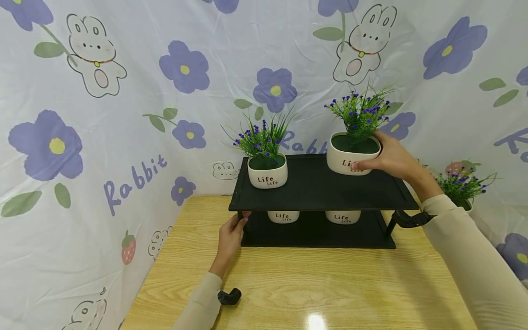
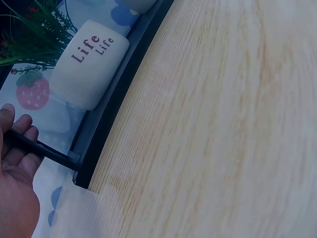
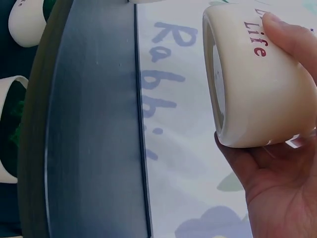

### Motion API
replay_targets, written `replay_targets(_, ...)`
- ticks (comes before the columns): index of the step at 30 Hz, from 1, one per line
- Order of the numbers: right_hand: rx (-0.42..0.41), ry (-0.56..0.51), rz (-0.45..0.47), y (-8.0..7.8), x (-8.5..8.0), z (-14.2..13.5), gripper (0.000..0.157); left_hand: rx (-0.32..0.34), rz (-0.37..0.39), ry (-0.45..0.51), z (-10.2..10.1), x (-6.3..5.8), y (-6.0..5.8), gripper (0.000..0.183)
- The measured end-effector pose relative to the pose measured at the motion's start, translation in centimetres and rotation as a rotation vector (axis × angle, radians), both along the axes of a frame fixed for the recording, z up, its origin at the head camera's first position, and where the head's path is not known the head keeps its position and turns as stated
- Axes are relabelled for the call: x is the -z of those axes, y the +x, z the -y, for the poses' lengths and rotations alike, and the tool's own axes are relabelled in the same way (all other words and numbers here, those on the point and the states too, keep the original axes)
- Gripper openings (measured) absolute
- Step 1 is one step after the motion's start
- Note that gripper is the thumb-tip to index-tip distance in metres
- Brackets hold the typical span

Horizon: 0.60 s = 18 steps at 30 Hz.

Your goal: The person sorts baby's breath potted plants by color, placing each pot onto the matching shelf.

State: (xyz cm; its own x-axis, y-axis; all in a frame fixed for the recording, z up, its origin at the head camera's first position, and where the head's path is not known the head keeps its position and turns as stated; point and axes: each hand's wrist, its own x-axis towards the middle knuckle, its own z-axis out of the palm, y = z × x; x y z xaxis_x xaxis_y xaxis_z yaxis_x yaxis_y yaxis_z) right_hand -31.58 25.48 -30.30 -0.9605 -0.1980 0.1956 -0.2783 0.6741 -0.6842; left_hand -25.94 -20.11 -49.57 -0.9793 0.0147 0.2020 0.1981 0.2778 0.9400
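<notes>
My right hand (image 1: 389,156) grips a white oval flowerpot (image 1: 344,158) marked "Life", with purple flowers and green grass, thumb across its front. The right wrist view shows the pot's underside (image 3: 216,84) raised off the black two-tier rack (image 1: 317,188). My left hand (image 1: 232,236) holds the rack's front left post (image 2: 49,153), fingers curled about it. On the top tier at the left stands a matching potted plant (image 1: 267,174). Two more white pots (image 1: 284,217) sit on the lower tier, their plants hidden in the head view by the upper board.
Another purple-flowered potted plant (image 1: 462,192) stands right of the rack, partly behind my right forearm. The rack stands on a light wooden table (image 1: 288,284). A white curtain (image 1: 136,123) printed with rabbits and flowers hangs behind and at the left.
</notes>
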Motion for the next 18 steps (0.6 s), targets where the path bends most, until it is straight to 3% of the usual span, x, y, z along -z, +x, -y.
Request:
replay_targets(12,-0.086,-0.014,0.022,-1.5,0.0,2.2,0.092,0.011,-0.025,-0.012,0.1,-0.1,0.0,0.031)
replay_targets(18,-0.090,0.028,0.083,-2.1,0.0,3.0,0.106,-0.007,-0.040,-0.026,0.0,0.0,-0.1,0.031)
